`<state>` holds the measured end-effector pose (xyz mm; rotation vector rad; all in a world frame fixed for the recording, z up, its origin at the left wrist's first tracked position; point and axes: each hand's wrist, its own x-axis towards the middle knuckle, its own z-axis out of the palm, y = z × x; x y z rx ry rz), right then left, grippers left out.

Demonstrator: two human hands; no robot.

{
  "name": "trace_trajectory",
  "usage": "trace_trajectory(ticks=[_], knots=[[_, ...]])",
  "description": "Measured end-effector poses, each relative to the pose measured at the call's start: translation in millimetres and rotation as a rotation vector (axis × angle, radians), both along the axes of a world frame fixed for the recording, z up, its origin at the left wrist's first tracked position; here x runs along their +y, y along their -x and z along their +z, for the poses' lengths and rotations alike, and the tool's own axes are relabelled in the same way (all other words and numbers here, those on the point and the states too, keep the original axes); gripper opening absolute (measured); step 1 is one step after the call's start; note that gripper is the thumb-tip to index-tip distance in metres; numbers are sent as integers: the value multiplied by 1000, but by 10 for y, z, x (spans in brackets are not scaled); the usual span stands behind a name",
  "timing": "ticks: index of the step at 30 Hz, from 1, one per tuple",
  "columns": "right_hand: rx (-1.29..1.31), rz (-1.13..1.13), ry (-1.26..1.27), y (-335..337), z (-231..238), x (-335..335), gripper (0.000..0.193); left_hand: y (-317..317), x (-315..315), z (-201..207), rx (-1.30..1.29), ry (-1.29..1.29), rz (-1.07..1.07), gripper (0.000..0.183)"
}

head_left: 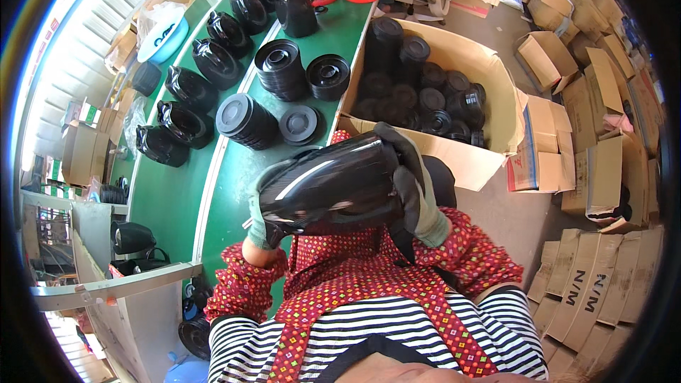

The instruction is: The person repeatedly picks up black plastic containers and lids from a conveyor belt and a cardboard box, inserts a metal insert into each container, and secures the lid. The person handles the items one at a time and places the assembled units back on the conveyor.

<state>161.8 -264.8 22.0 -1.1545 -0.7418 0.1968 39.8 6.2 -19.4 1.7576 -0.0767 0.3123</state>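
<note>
A glossy black jug body (330,184) lies on its side in the air in front of my chest, gripped at both ends. My left hand (261,216), in a grey-green glove, closes around its left end; most of those fingers are hidden behind the jug. On the right end my right hand (418,188), gloved too, presses its dark-coated fingers against the rim. Just beyond the jug, on the green table (237,163), stand a stack of black round discs (245,120) and a single black disc (301,125). Farther back are stacked black ring-shaped parts (280,67) and a shorter stack (328,74).
Several black jugs (216,64) line the table's left side, and a handled black jug (294,10) stands farther back. An open carton (489,78) of black cylindrical parts adjoins the table's right edge. Flattened cartons (582,284) and open boxes (546,60) crowd the right floor. A light-blue basin (163,39) sits far left.
</note>
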Motion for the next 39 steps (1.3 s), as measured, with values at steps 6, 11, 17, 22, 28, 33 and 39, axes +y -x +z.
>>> trace_trajectory(ticks=[6, 11, 17, 22, 28, 33, 39], knots=[[594, 106, -148, -61, -509, 88, 52, -250, -48, 742, -20, -239, 199, 49], [840, 280, -310, 19, -1016, 25, 52, -336, -103, 975, -11, -610, 83, 49], [578, 188, 116, -11, -1040, 62, 59, -294, -199, 1375, 101, -864, 52, 42], [-124, 232, 256, 172, -96, 155, 89, -331, -330, 1300, 433, -1041, -62, 70], [-492, 226, 526, 61, 205, 21, 98, -53, 103, 1439, -64, -727, -161, 92], [-619, 276, 541, 43, 260, 9, 87, 74, -73, 1205, 97, -857, -327, 92], [-722, 256, 713, 85, 415, -9, 83, -55, -66, 1031, 11, -798, -367, 70]])
